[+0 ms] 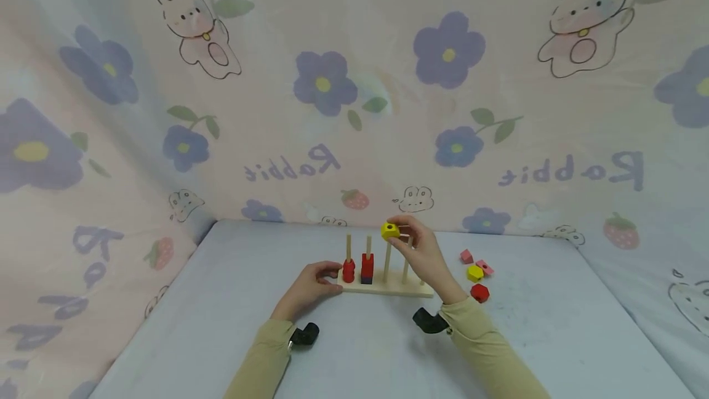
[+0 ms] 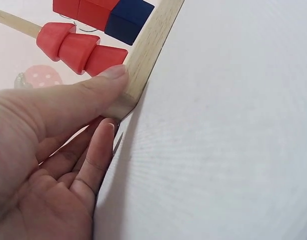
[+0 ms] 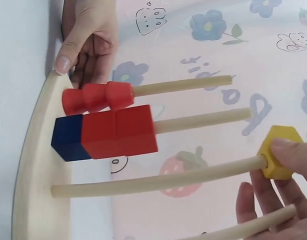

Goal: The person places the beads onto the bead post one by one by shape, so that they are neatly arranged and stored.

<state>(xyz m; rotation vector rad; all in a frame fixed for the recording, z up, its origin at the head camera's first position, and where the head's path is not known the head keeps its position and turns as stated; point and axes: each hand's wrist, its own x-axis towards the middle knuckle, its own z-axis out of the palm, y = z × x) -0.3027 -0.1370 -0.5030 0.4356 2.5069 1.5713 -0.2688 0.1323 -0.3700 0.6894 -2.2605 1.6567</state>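
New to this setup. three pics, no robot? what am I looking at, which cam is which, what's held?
No machine here: a person works with two bare hands and wears three cameras. The wide picture comes from the head camera; the two close-ups come from cameras on the left and right wrists.

On the table stands a wooden peg board with upright pegs. One peg carries red cone-shaped beads, the next red cubes over a blue cube.

The left hand grips the board's end, thumb on its edge. The right hand pinches a yellow hexagonal bead at the tip of the third peg.

Loose pink, yellow and red beads lie to the right.
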